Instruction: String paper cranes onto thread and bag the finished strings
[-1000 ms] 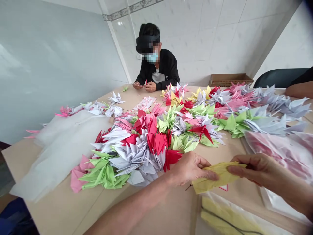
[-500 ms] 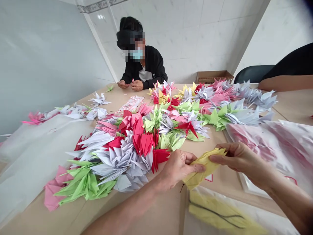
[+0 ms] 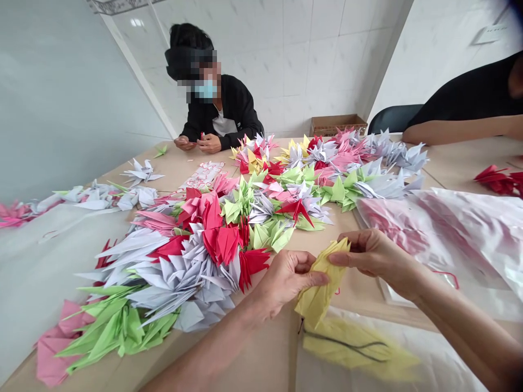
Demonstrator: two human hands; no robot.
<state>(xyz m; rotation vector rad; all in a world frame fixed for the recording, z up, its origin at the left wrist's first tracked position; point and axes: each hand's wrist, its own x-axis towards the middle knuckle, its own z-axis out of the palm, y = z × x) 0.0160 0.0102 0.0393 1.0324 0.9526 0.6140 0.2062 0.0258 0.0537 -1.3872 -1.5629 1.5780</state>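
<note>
A stack of folded yellow paper cranes (image 3: pixel 321 288) is between my two hands, above the table's near edge. My left hand (image 3: pixel 286 280) pinches its left side with thumb and fingers. At its upper right end, my right hand (image 3: pixel 363 253) grips the folded tips. A dark cord end pokes out at the bottom of the stack. Below lies a clear plastic bag (image 3: pixel 327 375) with yellow folded paper and a dark cord showing in it. Left of my hands spreads a large heap of folded paper cranes (image 3: pixel 196 261) in white, green, red and pink.
Two plastic bags (image 3: pixel 469 234) with pink and red contents lie at the right. Translucent plastic sheeting (image 3: pixel 53 261) covers the left side. Across the table a masked person (image 3: pixel 232 109) handles something small. Another person's arm (image 3: pixel 461 128) rests at the far right, near a cardboard box (image 3: pixel 337 125).
The view has swung to the right, so the table's contents sit further left. The yellow stack is tilted more upright, with both hands still holding it.
</note>
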